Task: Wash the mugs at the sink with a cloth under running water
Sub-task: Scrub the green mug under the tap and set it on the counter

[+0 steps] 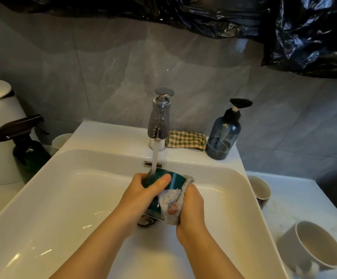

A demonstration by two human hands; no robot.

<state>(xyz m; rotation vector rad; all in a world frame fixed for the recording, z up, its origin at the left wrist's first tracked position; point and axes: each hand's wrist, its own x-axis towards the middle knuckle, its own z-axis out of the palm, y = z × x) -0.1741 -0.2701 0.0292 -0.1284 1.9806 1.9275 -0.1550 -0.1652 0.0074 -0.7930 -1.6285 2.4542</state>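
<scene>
Over the white sink [63, 198] I hold a dark green mug [174, 179] under the stream from the chrome tap [159, 121]. My left hand [143, 194] wraps around the mug's left side, thumb across its wall. My right hand [191, 206] presses a wet grey cloth [171, 198] against the mug's right side and lower part. Water strikes the mug's far rim. The mug's bottom and handle are hidden by hands and cloth.
On the counter to the right, a brown-and-cream mug [261, 190] lies beside the basin, and a grey mug [312, 246] lies on its side nearer me. A blue pump bottle [223, 135] and a checked cloth [186, 139] sit behind the basin. A green spray bottle [26, 146] and a white cup [60, 140] stand at left.
</scene>
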